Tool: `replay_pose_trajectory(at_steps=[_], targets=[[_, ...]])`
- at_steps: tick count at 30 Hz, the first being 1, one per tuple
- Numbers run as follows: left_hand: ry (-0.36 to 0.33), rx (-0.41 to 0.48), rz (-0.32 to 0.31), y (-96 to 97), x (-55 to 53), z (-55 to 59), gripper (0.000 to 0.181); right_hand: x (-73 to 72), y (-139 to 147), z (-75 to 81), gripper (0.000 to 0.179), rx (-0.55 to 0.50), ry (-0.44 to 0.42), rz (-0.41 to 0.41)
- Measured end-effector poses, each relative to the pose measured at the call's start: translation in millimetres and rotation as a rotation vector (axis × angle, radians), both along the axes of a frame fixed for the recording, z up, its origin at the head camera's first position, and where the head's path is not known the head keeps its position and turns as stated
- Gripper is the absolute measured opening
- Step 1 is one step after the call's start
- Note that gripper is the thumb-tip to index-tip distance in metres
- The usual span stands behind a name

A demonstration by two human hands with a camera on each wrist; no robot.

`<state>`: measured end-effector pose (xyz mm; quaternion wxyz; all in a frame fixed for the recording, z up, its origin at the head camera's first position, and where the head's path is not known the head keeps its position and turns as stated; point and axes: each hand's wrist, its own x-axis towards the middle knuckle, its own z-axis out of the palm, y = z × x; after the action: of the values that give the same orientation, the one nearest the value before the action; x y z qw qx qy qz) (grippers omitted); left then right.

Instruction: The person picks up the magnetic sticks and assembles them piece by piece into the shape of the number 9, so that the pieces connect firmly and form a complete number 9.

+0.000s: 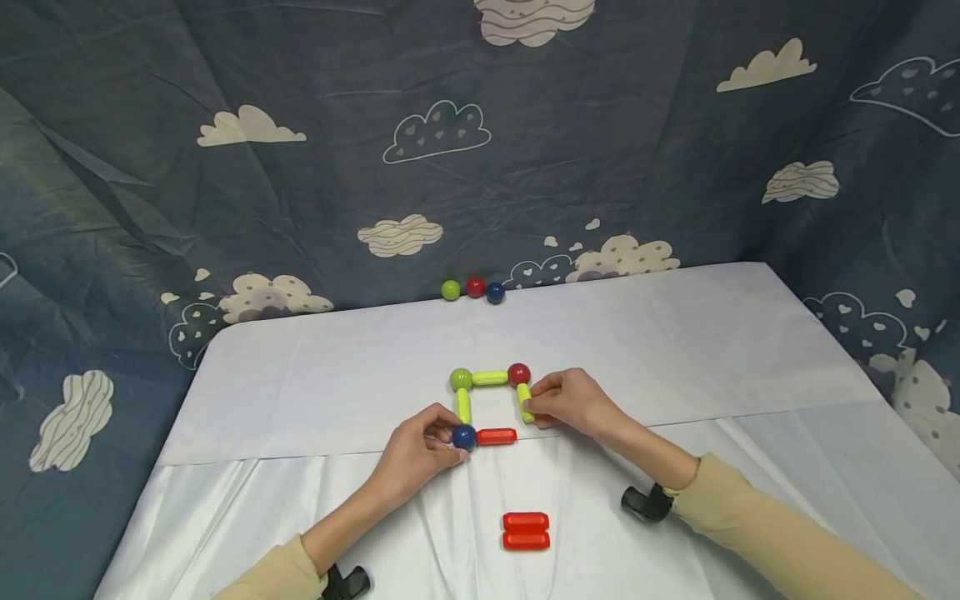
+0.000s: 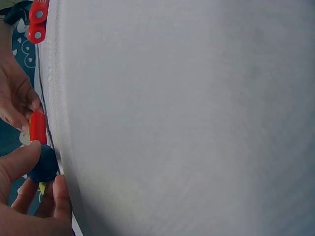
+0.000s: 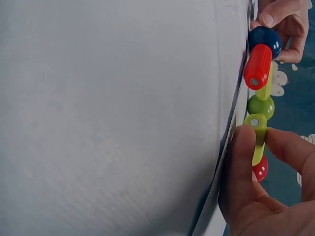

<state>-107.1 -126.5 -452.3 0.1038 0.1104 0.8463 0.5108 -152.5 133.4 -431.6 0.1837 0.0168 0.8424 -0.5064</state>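
Observation:
My left hand (image 1: 416, 457) pinches a blue ball (image 1: 464, 437) between thumb and fingers. From that ball a red rod (image 1: 497, 436) points right, its far end free. A yellow-green rod (image 1: 463, 406) runs from the blue ball back to a green ball (image 1: 461, 379). Another yellow-green rod (image 1: 490, 377) links the green ball to a red ball (image 1: 519, 374). Off the red ball, a third yellow-green rod (image 3: 259, 142) comes toward me, pinched by the thumb and fingers of my right hand (image 1: 573, 402). Its near end, with a metal disc, stands apart from the red rod.
Two red rods (image 1: 526, 531) lie side by side nearer to me on the white-covered table (image 1: 300, 392). At the table's back edge sit three loose balls: green (image 1: 451, 290), red (image 1: 476, 287) and blue (image 1: 495, 292). A dark cloud-patterned cloth (image 1: 315, 192) hangs behind.

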Motion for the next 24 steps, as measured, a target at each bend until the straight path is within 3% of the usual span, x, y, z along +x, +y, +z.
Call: replay_pose_trajectory(at_steps=[24], targets=[[-0.002, 0.001, 0.002, 0.7, 0.3, 0.0, 0.032, 2.8, -0.1, -4.9, 0.026, 0.016, 0.055, 0.011]])
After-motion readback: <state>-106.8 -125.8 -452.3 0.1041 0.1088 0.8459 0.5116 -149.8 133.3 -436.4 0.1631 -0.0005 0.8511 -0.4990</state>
